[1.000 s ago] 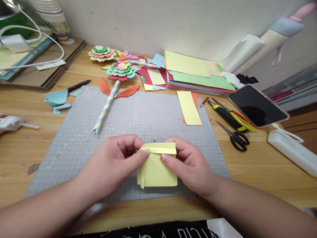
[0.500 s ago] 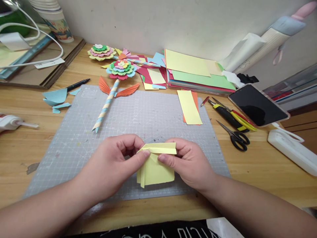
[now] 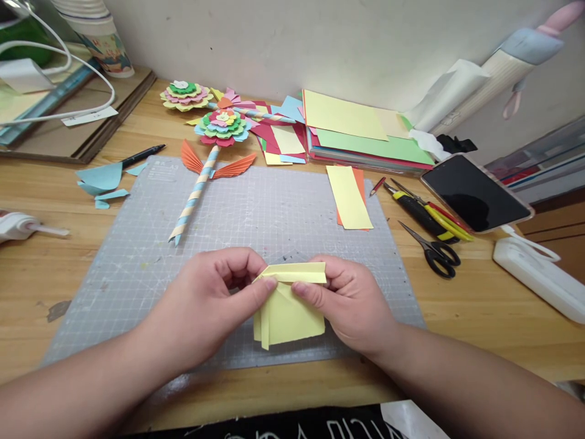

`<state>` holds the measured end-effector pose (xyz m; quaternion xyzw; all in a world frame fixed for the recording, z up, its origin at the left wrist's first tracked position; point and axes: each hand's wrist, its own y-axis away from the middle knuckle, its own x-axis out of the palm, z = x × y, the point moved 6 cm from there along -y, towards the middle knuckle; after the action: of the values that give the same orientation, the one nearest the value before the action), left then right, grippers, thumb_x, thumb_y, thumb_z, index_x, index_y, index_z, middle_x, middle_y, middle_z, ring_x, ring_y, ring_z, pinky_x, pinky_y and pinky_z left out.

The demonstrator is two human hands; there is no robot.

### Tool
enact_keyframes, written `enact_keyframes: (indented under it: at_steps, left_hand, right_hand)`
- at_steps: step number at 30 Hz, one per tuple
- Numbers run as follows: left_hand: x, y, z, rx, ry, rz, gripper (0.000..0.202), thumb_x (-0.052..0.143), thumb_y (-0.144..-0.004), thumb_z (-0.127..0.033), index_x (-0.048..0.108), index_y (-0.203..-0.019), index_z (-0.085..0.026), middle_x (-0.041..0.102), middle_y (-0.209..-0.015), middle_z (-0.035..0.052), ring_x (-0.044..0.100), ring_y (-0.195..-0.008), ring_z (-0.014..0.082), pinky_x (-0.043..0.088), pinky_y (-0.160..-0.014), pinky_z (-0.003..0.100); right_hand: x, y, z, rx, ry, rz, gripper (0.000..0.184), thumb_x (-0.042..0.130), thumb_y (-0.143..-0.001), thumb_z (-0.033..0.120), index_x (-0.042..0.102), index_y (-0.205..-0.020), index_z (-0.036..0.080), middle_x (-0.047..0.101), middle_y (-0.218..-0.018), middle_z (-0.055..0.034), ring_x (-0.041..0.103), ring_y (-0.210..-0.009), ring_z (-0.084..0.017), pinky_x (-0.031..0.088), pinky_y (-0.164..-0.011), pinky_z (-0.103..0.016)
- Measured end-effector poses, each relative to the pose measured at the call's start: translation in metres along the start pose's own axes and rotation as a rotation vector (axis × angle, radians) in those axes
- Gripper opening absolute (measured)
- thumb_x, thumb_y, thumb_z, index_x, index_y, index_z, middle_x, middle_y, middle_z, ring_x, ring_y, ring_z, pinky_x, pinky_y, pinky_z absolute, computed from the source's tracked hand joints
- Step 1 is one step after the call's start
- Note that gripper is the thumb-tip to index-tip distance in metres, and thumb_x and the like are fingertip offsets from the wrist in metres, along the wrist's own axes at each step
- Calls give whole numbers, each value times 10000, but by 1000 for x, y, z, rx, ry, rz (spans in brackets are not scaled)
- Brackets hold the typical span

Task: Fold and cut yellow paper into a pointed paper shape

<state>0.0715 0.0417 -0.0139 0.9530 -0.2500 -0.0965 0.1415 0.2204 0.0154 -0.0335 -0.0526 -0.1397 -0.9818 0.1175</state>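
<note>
A folded piece of yellow paper [image 3: 292, 317] is held up between both hands over the near part of the grey cutting mat [image 3: 283, 213]. My left hand [image 3: 219, 292] pinches its upper left corner, thumb in front and fingers behind. My right hand [image 3: 347, 292] grips the upper right side, its thumb pressed just under a narrow folded strip along the top. Another narrow fold hangs down at the paper's left side. The fingertips behind the paper are hidden.
A paper flower [image 3: 223, 125] with a striped stem lies on the mat's far left. Yellow strips [image 3: 350, 198] rest at its far right. Scissors [image 3: 436, 253], a phone [image 3: 475, 192] and a white power strip [image 3: 534, 274] are on the right. A glue bottle [image 3: 18, 225] lies left.
The lower part of the yellow paper has swung slightly down and to the right. Both hands keep their hold almost in place.
</note>
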Motion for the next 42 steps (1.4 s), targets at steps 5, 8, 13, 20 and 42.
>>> enact_keyframes:
  at_steps: [5, 8, 13, 20, 42]
  left_hand:
    - [0, -2, -1, 7, -2, 2, 215, 636, -807, -344, 618, -673, -177, 586, -601, -42, 505, -552, 80, 403, -491, 159]
    - [1, -1, 0, -1, 6, 8, 214, 633, -812, -345, 621, -681, -176, 588, -607, -41, 506, -557, 78, 403, -494, 157]
    - [-2, -1, 1, -11, -2, -26, 213, 636, -805, -354, 628, -689, -176, 585, -606, -39, 504, -553, 85, 405, -490, 165]
    - [-5, -3, 0, -1, -12, -58, 230, 644, -794, -371, 626, -679, -173, 587, -605, -37, 507, -555, 86, 411, -494, 166]
    - [-7, -3, -1, 14, -53, -40, 221, 628, -825, -350, 644, -691, -175, 592, -608, -46, 507, -557, 71, 398, -489, 140]
  right_hand:
    - [0, 0, 0, 0, 21, -9, 259, 694, -803, 427, 594, -745, 196, 567, -631, 22, 487, -527, -98, 410, -468, -226]
    - [0, 1, -1, -1, -1, -3, 256, 694, -811, 416, 587, -741, 194, 566, -628, 26, 487, -524, -93, 414, -468, -220]
    - [0, 1, -2, -13, -67, 14, 211, 676, -844, 401, 632, -827, 195, 646, -706, 0, 582, -591, -112, 494, -526, -236]
    - [-2, -2, -5, -4, -84, 10, 245, 712, -815, 421, 685, -923, 202, 702, -722, -17, 659, -647, -146, 548, -564, -269]
    - [-10, 0, 0, -57, 17, -78, 235, 721, -810, 411, 695, -784, 179, 684, -681, -13, 594, -570, -107, 502, -510, -225]
